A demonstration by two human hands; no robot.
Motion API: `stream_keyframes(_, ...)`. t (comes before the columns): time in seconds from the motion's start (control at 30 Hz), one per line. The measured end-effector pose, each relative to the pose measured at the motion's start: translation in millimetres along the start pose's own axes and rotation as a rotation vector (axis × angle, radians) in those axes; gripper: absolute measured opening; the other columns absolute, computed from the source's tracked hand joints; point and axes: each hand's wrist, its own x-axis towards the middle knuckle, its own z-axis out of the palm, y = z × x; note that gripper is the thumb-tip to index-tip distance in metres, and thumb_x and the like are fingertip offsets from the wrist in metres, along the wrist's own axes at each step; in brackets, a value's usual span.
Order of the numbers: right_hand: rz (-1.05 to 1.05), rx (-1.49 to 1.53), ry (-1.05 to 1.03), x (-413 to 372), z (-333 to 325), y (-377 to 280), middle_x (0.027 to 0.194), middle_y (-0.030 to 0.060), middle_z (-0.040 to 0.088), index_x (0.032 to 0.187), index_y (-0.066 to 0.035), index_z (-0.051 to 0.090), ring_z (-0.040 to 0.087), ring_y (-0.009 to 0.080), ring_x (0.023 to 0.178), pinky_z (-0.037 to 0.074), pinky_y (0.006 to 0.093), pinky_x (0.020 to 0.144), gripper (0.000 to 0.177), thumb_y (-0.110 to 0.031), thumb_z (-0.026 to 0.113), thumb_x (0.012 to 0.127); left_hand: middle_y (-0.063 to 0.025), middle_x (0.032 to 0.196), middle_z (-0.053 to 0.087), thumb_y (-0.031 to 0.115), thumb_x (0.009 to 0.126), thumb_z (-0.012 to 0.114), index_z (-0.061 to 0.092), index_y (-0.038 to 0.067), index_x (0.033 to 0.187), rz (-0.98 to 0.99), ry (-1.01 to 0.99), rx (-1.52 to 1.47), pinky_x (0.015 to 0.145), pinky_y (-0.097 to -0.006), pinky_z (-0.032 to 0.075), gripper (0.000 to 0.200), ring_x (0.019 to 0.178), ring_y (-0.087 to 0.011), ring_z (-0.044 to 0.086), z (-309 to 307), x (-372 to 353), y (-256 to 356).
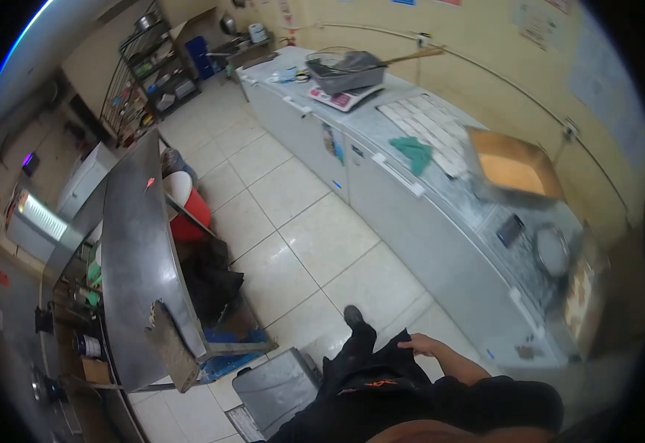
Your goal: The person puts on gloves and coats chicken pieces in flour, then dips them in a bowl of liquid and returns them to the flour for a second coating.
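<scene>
My right hand pinches the edge of the black apron hanging in front of me and pulls it out to the side. My left hand is out of view. One dark shoe shows on the tiled floor below. Close by on my left, a grey lidded box sits on the floor. A long white chest freezer runs along the wall on my right, apart from my hand.
On the freezer stand a metal pan with orange-brown contents, a green cloth, a phone, a round lid-like item and a scale with a grey tub. To the left are a steel table and a red bucket.
</scene>
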Motion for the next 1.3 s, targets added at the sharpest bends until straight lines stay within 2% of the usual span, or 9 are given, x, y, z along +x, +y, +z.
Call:
stream_keyframes(0.07,-0.337,-0.759,0.158,94,-20,-52,0.100,0.0094,0.072,0.106,-0.002,0.070,0.066,0.0221,0.088,0.051,0.0384,0.078,0.063,-0.062,0.060,0.089,-0.0146,0.100,0.072,0.037,0.091,0.064,0.070,0.011,0.109,-0.035,0.031,-0.114,0.074,-0.0417,0.054,0.032,0.091,-0.0287,0.069,-7,27,34)
stream_keyframes(0.2,-0.595,-1.318,0.380,149,15,-232,0.098,0.0241,0.069,0.095,0.002,0.070,0.066,0.0401,0.096,0.050,0.0483,0.086,0.054,-0.051,0.058,0.093,-0.0138,0.098,0.072,0.037,0.092,0.063,0.069,0.010,0.111,0.220,0.112,0.049,0.071,-0.0409,0.054,0.032,0.088,-0.0267,0.069,-42,95,102)
stream_keyframes(0.27,-0.625,-1.300,0.333,179,14,-302,0.101,0.0264,0.068,0.094,0.002,0.070,0.063,0.0450,0.099,0.049,0.0517,0.088,0.051,-0.047,0.055,0.095,-0.0133,0.097,0.072,0.036,0.093,0.062,0.069,0.010,0.112,0.700,0.392,0.530,0.070,-0.0405,0.054,0.032,0.086,-0.0256,0.069,-86,128,146)
stream_keyframes(0.33,-0.617,-1.381,0.313,210,16,-373,0.100,0.0260,0.068,0.096,0.001,0.070,0.063,0.0446,0.099,0.049,0.0510,0.088,0.051,-0.048,0.057,0.094,-0.0074,0.092,0.070,0.035,0.097,0.058,0.067,0.009,0.113,0.187,0.033,-0.889,0.061,-0.0345,0.052,0.032,0.079,-0.0160,0.066,-133,187,241)
stream_keyframes(0.4,-0.336,-1.455,0.256,205,39,-468,0.100,0.0264,0.068,0.098,0.000,0.071,0.063,0.0445,0.099,0.049,0.0506,0.088,0.049,-0.046,0.058,0.092,-0.0040,0.095,0.068,0.032,0.097,0.060,0.065,0.009,0.120,0.374,0.190,-0.683,0.063,-0.0296,0.051,0.033,0.081,-0.0141,0.064,-211,208,353)
stream_keyframes(0.57,-0.467,-1.559,0.077,345,29,-645,0.097,0.0243,0.069,0.100,-0.002,0.071,0.065,0.0418,0.098,0.051,0.0487,0.086,0.040,-0.039,0.066,0.085,-0.0041,0.103,0.067,0.028,0.096,0.063,0.063,0.009,0.123,0.444,0.317,-0.830,0.070,-0.0263,0.050,0.033,0.089,-0.0135,0.064,-384,197,573)
stream_keyframes(0.77,-0.710,-1.463,0.133,495,84,-939,0.098,0.0185,0.069,0.097,-0.007,0.071,0.066,0.0382,0.096,0.052,0.0474,0.083,0.038,-0.035,0.076,0.071,-0.0061,0.098,0.067,0.025,0.096,0.061,0.065,0.008,0.119,0.228,0.385,-0.820,0.067,-0.0326,0.051,0.029,0.083,-0.0157,0.064,-404,362,533)
stream_keyframes(1.0,-1.083,-1.172,0.380,637,180,-1273,0.090,0.0165,0.071,0.082,-0.008,0.072,0.066,0.0380,0.088,0.051,0.0478,0.078,0.023,-0.030,0.065,0.084,-0.0064,0.096,0.068,0.026,0.096,0.060,0.066,0.008,0.117,-0.041,0.208,-0.538,0.066,-0.0336,0.051,0.028,0.080,-0.0163,0.064,-496,397,677)
stream_keyframes(1.3,-1.198,-1.139,0.854,823,174,-1601,0.097,0.0228,0.068,0.097,-0.001,0.067,0.064,0.0418,0.096,0.050,0.0512,0.084,0.023,-0.021,0.062,0.088,-0.0068,0.092,0.068,0.028,0.097,0.058,0.067,0.007,0.114,0.043,0.113,-0.368,0.064,-0.0347,0.050,0.028,0.077,-0.0170,0.064,-703,618,819)
